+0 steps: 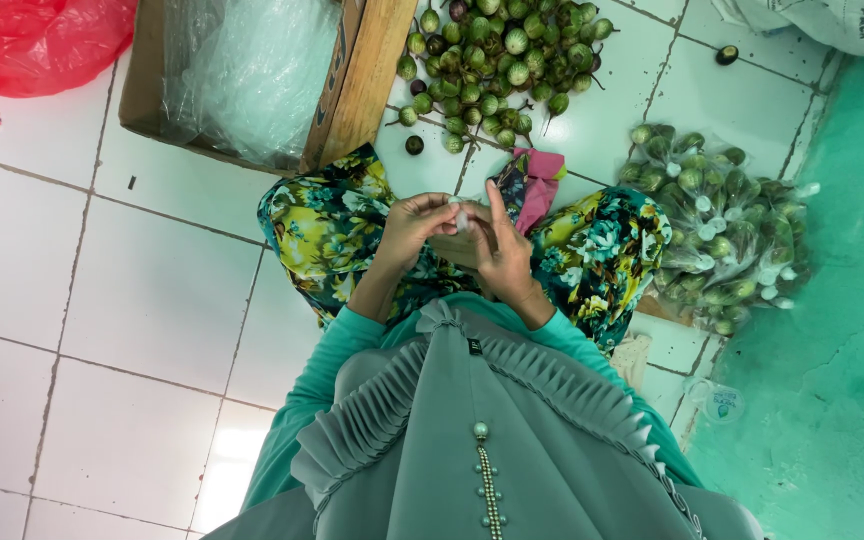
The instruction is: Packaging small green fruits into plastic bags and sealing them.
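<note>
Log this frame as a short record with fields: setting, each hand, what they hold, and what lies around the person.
setting: person seated on a white tiled floor, seen from above
left hand: left hand raised over the lap, fingers pinching a small clear plastic piece
right hand: right hand meeting the left, fingers on the same piece
ahead: loose pile of small green round vegetables
right side: heap of filled clear bags of the same vegetables
left ahead: cardboard box lined with plastic
far left: red plastic bag
</note>
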